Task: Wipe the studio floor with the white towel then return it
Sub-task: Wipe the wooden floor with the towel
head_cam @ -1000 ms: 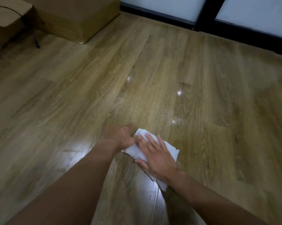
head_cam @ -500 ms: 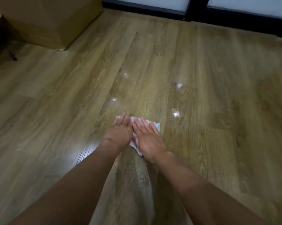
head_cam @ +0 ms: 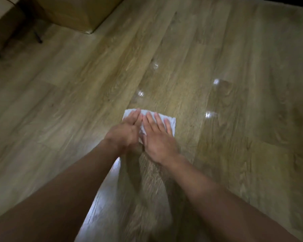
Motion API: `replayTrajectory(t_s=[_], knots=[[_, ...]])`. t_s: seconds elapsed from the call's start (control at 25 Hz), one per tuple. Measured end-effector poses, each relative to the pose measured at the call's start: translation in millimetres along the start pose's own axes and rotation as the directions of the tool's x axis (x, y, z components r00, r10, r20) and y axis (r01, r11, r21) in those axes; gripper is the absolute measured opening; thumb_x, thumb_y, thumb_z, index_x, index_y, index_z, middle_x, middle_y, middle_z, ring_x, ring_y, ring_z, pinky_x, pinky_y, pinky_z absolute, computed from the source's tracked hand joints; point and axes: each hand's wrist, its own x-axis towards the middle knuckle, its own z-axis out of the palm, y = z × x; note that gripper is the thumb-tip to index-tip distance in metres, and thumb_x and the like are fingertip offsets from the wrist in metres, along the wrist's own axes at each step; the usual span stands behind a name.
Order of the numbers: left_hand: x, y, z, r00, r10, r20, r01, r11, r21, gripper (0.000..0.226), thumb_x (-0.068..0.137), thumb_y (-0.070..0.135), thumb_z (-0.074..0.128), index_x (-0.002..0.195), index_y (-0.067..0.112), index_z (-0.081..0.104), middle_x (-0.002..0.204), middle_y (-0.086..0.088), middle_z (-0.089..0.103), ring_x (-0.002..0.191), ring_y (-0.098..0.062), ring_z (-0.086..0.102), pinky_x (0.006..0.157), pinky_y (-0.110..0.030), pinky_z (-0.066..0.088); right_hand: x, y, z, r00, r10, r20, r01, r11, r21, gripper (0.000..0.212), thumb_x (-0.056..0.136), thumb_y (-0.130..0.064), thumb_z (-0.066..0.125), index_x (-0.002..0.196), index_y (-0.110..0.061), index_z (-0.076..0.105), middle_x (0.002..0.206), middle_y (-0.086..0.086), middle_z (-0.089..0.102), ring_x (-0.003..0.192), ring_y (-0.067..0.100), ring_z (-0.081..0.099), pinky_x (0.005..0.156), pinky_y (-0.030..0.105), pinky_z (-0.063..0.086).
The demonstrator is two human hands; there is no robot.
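Observation:
A folded white towel (head_cam: 171, 122) lies flat on the wooden floor (head_cam: 77, 105) in the middle of the view. Both of my hands press down on it side by side with straight fingers pointing away from me. My left hand (head_cam: 125, 131) covers the towel's left half. My right hand (head_cam: 157, 137) covers the right half. Only the towel's far edge and right strip show past my fingers. Several small shiny wet spots (head_cam: 140, 93) glint on the planks just beyond the towel.
A large cardboard box (head_cam: 77, 13) stands on the floor at the far left. Left of it are dark thin furniture legs (head_cam: 38, 36). A dark strip runs along the far right top edge.
Both hands have pushed the towel forward, away from me, over the floor. The left hand went from bunched at the towel's corner to flat on it. The view tilted further down.

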Motion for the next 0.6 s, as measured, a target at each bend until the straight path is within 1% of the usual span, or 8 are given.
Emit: replayTrajectory(t_s=[0.08,0.16,0.24,0.32,0.4,0.48,0.56,0.6], knots=[[15.5,-3.0,3.4,0.998,-0.052,-0.029,0.053,0.998,0.029,0.065,0.098,0.032,0.022,0.152,0.000,0.002,0.160,-0.018,-0.003,0.149,-0.029,-0.001,0.122,-0.036,0.007,14.2,-4.4,4.2,1.000,0.025,-0.007,-0.025,0.999,0.036,0.061,0.103,-0.037,0.024,0.156,-0.016,0.002,0.164,-0.004,-0.001,0.149,0.017,-0.011,0.120,0.041,-0.012],[-3.8,0.9,17.8,0.992,0.078,-0.097,-0.074,0.997,0.038,0.067,0.094,0.030,0.010,0.150,-0.006,0.008,0.158,-0.026,0.006,0.147,-0.038,0.004,0.121,-0.043,0.008,-18.0,-14.6,10.1,0.997,0.055,-0.057,-0.053,0.998,0.037,0.063,0.099,-0.032,0.031,0.156,-0.013,0.010,0.164,0.000,0.008,0.151,0.020,-0.002,0.121,0.045,-0.004],[-45.1,14.5,25.7,0.981,0.173,-0.092,-0.172,0.985,0.018,0.070,0.088,0.031,0.021,0.143,-0.010,0.033,0.150,-0.029,0.031,0.142,-0.041,0.026,0.116,-0.050,0.026,-72.5,-27.5,15.9,0.995,0.044,-0.085,-0.040,0.998,0.044,0.065,0.093,-0.032,0.035,0.153,-0.009,0.024,0.161,0.004,0.020,0.150,0.025,0.011,0.120,0.050,0.009],[-68.3,19.3,31.6,0.972,0.223,-0.073,-0.228,0.971,-0.070,0.063,0.087,0.027,0.031,0.137,-0.011,0.044,0.144,-0.029,0.041,0.137,-0.040,0.036,0.109,-0.053,0.036,-95.1,-23.8,17.3,1.000,-0.018,-0.010,0.019,0.999,0.036,0.063,0.094,-0.035,0.032,0.152,-0.008,0.028,0.160,0.005,0.023,0.149,0.025,0.014,0.118,0.050,0.013],[-57.2,13.2,31.7,0.981,0.171,-0.087,-0.171,0.985,0.006,0.062,0.092,0.023,0.025,0.144,-0.011,0.027,0.151,-0.031,0.026,0.143,-0.041,0.021,0.116,-0.048,0.027,-66.6,-9.0,6.7,0.996,-0.087,0.025,0.088,0.996,-0.023,0.061,0.098,-0.037,0.025,0.153,-0.011,0.024,0.161,0.002,0.020,0.150,0.021,0.011,0.121,0.048,0.009],[-25.9,-0.2,25.9,0.996,-0.009,-0.089,0.015,0.997,0.070,0.061,0.099,0.024,0.018,0.148,-0.009,0.001,0.156,-0.030,0.000,0.147,-0.040,-0.003,0.121,-0.046,0.004,-16.8,-4.0,-4.1,0.989,-0.138,0.054,0.139,0.990,-0.021,0.058,0.102,-0.037,0.021,0.155,-0.016,0.014,0.163,-0.003,0.010,0.150,0.016,0.001,0.121,0.043,-0.001],[3.2,-9.8,16.0,0.985,-0.161,-0.066,0.162,0.987,0.012,0.062,0.102,0.025,0.025,0.149,-0.007,0.002,0.158,-0.026,-0.001,0.147,-0.037,-0.003,0.121,-0.046,0.002,20.6,-4.6,-9.4,0.992,-0.094,0.089,0.094,0.996,0.002,0.058,0.103,-0.036,0.023,0.156,-0.019,0.005,0.164,-0.006,0.000,0.150,0.013,-0.007,0.120,0.041,-0.007],[7.6,-11.7,17.3,0.985,-0.152,-0.081,0.156,0.987,0.036,0.063,0.101,0.027,0.025,0.150,-0.006,0.003,0.159,-0.024,0.000,0.148,-0.036,-0.002,0.121,-0.045,0.003,24.8,-8.1,-7.8,0.993,-0.069,0.097,0.070,0.998,-0.003,0.059,0.103,-0.034,0.025,0.156,-0.019,0.004,0.164,-0.007,-0.002,0.149,0.013,-0.008,0.120,0.041,-0.008]])
